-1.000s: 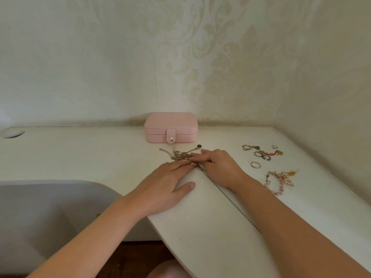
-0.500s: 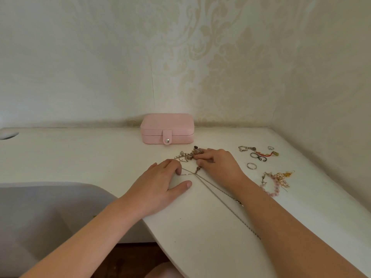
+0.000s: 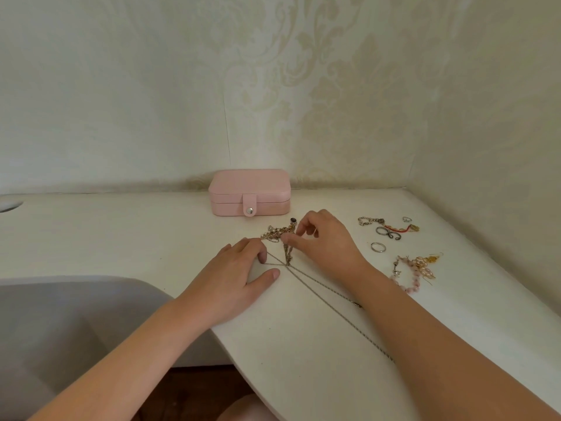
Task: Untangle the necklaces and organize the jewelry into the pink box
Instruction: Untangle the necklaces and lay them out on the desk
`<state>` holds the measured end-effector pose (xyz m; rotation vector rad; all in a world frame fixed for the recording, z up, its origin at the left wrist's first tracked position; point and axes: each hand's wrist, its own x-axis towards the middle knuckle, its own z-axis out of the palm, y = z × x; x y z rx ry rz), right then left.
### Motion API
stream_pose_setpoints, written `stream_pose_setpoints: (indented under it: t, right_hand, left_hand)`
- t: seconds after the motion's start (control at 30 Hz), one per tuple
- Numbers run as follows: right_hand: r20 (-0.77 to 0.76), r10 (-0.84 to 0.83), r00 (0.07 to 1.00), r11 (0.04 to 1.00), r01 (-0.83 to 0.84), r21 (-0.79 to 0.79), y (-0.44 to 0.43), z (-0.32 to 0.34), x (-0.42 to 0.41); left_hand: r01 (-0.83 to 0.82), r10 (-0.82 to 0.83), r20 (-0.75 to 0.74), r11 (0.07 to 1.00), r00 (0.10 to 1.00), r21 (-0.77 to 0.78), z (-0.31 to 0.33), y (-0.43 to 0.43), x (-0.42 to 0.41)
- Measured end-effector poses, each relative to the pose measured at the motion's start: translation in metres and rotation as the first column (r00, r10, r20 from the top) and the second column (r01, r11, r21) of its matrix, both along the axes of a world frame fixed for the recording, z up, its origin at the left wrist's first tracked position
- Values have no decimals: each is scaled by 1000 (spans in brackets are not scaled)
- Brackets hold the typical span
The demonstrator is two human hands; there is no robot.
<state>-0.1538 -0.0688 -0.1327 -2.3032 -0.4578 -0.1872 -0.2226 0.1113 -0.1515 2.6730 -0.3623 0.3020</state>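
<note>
Untangling is in hand. The left hand [image 3: 230, 278] lies flat, pinning a chain [image 3: 276, 259] to the worktop [image 3: 121, 238]. The right hand [image 3: 328, 247] pinches the necklace tangle [image 3: 277, 233], at 5 o'clock from the shut pink box [image 3: 249, 192]. Next probably calls for gently teasing strands apart.
</note>
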Motion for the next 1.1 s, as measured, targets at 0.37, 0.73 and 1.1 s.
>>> stream_pose_setpoints:
  t: [0.37,0.73,1.1]
  right_hand:
    - [-209,139,968,990,-133,43,5,2,-3]
    - [-212,247,946,969,-235,78,0,3,-10]
    - [-163,326,931,941,-336,-39,0,9,-17]
  left_hand:
    - [12,-14,50,999,999,37,2,-3,-2]
    - [-30,30,121,1000,992,-3,-1,0,-1]
    - [-59,62,80,997,995,-45,-2,10,0]
